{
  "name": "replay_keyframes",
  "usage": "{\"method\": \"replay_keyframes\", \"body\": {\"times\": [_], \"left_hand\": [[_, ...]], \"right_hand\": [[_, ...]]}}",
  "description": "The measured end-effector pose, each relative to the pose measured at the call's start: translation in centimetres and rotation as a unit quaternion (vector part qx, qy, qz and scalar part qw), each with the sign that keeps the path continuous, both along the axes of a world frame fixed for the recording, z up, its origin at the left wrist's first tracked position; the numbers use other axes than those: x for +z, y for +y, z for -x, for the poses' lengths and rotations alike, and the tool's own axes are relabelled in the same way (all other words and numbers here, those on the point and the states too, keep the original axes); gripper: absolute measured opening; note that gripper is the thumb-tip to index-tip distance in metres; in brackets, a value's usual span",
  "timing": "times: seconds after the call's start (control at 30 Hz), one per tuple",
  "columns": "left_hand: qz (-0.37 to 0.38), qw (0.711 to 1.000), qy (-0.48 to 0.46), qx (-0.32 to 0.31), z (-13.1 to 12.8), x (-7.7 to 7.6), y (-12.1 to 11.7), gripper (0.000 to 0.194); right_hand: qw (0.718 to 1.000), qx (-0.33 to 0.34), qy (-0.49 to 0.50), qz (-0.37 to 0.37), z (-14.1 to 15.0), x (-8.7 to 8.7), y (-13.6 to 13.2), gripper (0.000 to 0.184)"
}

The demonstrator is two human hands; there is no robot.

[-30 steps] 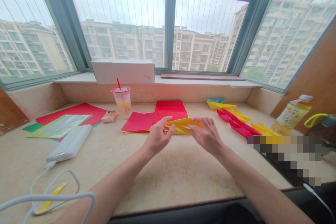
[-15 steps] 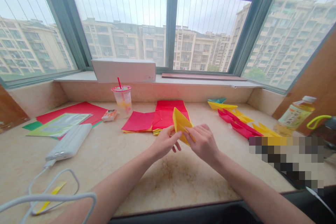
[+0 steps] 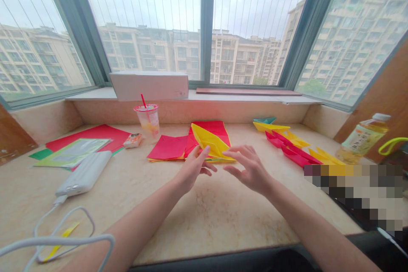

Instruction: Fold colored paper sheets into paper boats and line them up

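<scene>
A yellow folded paper boat [image 3: 208, 142] tilts in front of the red paper stack, its long point rising to the upper left. My left hand [image 3: 193, 168] pinches its lower edge between thumb and fingers. On the other side, my right hand [image 3: 250, 168] has its thumb and fingers apart, the index fingertip at or very near the boat's right end; I cannot tell if it touches. Behind the boat lie red square sheets [image 3: 167, 146] and a taller red paper stack [image 3: 219, 127] with yellow edges showing below.
To the right sit finished-looking red paper boats [image 3: 291, 148], yellow boats [image 3: 270, 127] and a drink bottle [image 3: 363, 138]. A plastic cup [image 3: 148, 121] with a straw stands behind. Leftward are a white power bank [image 3: 84, 172], its cable [image 3: 86, 240] and a small box [image 3: 132, 140].
The yellow paper has turned from a narrow upright view to a wider boat shape, shifting left. My right hand has let go of it and its fingers have spread.
</scene>
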State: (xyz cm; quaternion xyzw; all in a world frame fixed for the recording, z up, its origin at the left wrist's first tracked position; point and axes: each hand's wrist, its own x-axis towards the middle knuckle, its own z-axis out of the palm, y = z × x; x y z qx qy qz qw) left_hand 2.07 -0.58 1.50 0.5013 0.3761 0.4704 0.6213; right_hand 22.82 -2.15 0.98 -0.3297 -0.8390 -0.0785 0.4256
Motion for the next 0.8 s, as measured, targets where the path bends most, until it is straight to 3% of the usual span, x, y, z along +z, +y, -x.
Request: {"method": "replay_keyframes", "body": {"times": [0.13,0.3,0.4,0.5,0.6,0.7,0.73,0.8], "left_hand": [[0.002,1.0,-0.02,0.009,0.3,0.2,0.2,0.042],[-0.021,0.999,0.005,-0.031,-0.1,0.2,-0.3,0.047],[-0.045,0.997,0.034,-0.052,-0.3,-0.1,-0.3,0.051],[-0.09,0.989,0.117,-0.012,-0.1,-0.5,0.0,0.056],[-0.212,0.936,0.276,0.048,0.7,-0.9,0.3,0.043],[-0.362,0.827,0.425,0.069,1.5,-1.0,0.6,0.027],[-0.389,0.8,0.451,0.072,1.7,-0.9,0.6,0.028],[-0.408,0.774,0.478,0.08,1.9,-0.7,0.7,0.028]], "right_hand": [[0.998,-0.012,-0.056,-0.021,-0.5,0.0,0.3,0.026],[0.993,-0.015,-0.112,-0.023,-0.7,0.1,0.6,0.024],[0.992,-0.049,-0.114,-0.026,-0.9,0.1,1.0,0.021],[0.99,-0.108,-0.089,-0.017,-2.0,-0.4,2.2,0.016],[0.977,-0.194,-0.077,0.032,-3.9,-1.2,4.0,0.016],[0.939,-0.303,-0.135,0.092,-6.2,-1.9,5.6,0.021],[0.932,-0.319,-0.14,0.097,-6.9,-2.0,6.0,0.022],[0.919,-0.344,-0.16,0.107,-7.8,-2.0,6.8,0.023]]}}
